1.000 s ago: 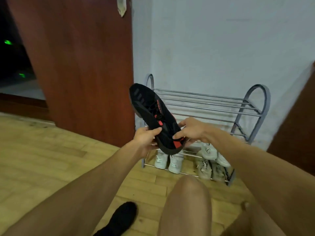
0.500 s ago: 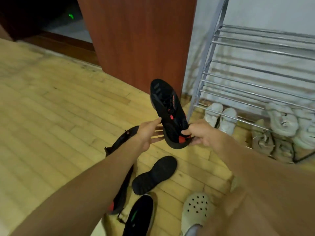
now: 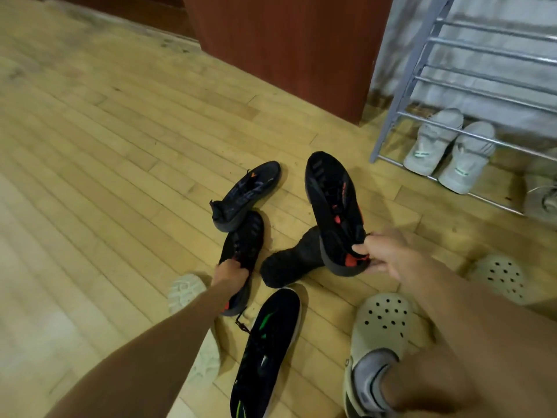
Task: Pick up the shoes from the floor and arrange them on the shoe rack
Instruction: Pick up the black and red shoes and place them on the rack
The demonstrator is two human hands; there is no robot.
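Observation:
My right hand (image 3: 384, 254) grips the heel of a black shoe with red accents (image 3: 333, 203), held above the floor with its toe pointing away. Down on the floor, my left hand (image 3: 230, 271) closes on the matching black and red shoe (image 3: 242, 254). Beside them lie a black shoe with purple marks (image 3: 247, 194), an overturned black shoe showing its sole (image 3: 289, 260) and a black shoe with green stripes (image 3: 266, 351). The metal shoe rack (image 3: 401, 95) stands at the upper right, with a white pair (image 3: 449, 149) on its bottom shelf.
A red-brown wooden door (image 3: 286, 49) stands left of the rack. A beige sneaker (image 3: 193, 324) lies under my left forearm. My foot wears a cream clog (image 3: 376, 342), and another clog (image 3: 500, 274) is at the right. More pale shoes (image 3: 542, 191) sit on the rack's right side.
My view has swung from the rack down to the floor. My left hand let go of the raised shoe and dropped onto its mate on the floor; my right hand keeps the first shoe.

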